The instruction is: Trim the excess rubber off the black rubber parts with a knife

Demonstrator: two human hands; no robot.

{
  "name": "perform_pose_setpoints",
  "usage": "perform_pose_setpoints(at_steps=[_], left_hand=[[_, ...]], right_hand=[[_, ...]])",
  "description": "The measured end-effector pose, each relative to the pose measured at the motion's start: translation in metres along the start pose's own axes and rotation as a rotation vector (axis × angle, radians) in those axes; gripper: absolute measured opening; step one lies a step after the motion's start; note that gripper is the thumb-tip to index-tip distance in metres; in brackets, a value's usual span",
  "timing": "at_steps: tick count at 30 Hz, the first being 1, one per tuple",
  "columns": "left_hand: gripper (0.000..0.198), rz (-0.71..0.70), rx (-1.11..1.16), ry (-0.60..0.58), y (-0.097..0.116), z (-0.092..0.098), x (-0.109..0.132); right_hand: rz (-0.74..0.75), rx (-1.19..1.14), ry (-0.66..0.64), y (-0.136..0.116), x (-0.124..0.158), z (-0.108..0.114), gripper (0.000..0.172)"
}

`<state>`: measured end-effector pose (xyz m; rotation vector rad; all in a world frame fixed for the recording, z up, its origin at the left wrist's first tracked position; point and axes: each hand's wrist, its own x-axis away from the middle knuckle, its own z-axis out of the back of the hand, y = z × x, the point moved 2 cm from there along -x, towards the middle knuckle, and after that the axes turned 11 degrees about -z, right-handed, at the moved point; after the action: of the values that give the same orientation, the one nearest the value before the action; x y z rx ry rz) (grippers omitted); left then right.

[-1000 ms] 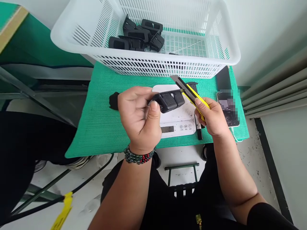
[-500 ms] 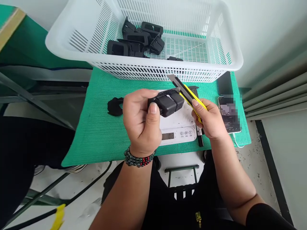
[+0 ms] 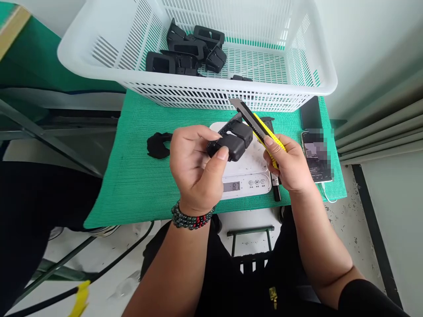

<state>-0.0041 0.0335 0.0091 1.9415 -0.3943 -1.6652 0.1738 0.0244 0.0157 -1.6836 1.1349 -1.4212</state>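
Observation:
My left hand (image 3: pixel 198 163) pinches a black plastic part (image 3: pixel 233 141) between thumb and fingers, above a white digital scale (image 3: pixel 247 187). The part is blocky, with a gap across it and a thin raised flange along its far side. My right hand (image 3: pixel 287 163) is wrapped round a yellow utility knife (image 3: pixel 269 145). Its blade is out and points up and to the left, just beyond the part. Whether the blade touches the part I cannot tell. Part of the scale is hidden behind my left hand and the part.
Behind the scale stands a white slotted basket (image 3: pixel 211 92) with several black parts (image 3: pixel 185 50). A dark piece (image 3: pixel 158 145) lies left on the green mat (image 3: pixel 132 185). A black marker (image 3: pixel 276 191) and a phone (image 3: pixel 315 156) with a cable lie right.
My left hand has turned the black part, so more of its top face and gap shows. The knife has shifted slightly, its blade still out. The scale's display reads differently.

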Motion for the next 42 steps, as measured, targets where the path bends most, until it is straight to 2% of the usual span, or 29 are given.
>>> perform_pose_setpoints(at_steps=[5, 11, 23, 31, 42], left_hand=[[0.022, 0.056, 0.053, -0.027, -0.001, -0.003, -0.001], [0.022, 0.020, 0.103, -0.018, -0.004, -0.004, 0.000], [0.023, 0.126, 0.001, -0.004, -0.007, -0.001, 0.005], [0.016, 0.101, -0.005, -0.006, -0.009, 0.002, 0.005], [0.020, 0.075, -0.009, 0.014, -0.009, 0.003, 0.003]], right_hand=[[0.007, -0.001, -0.009, 0.000, 0.001, 0.001, 0.055], [0.010, 0.008, -0.014, -0.001, 0.001, 0.003, 0.056], [0.004, 0.019, -0.029, 0.000, 0.002, 0.006, 0.056], [0.008, 0.016, -0.043, -0.001, 0.002, 0.006, 0.056], [0.010, 0.031, -0.045, -0.001, 0.003, 0.003, 0.057]])
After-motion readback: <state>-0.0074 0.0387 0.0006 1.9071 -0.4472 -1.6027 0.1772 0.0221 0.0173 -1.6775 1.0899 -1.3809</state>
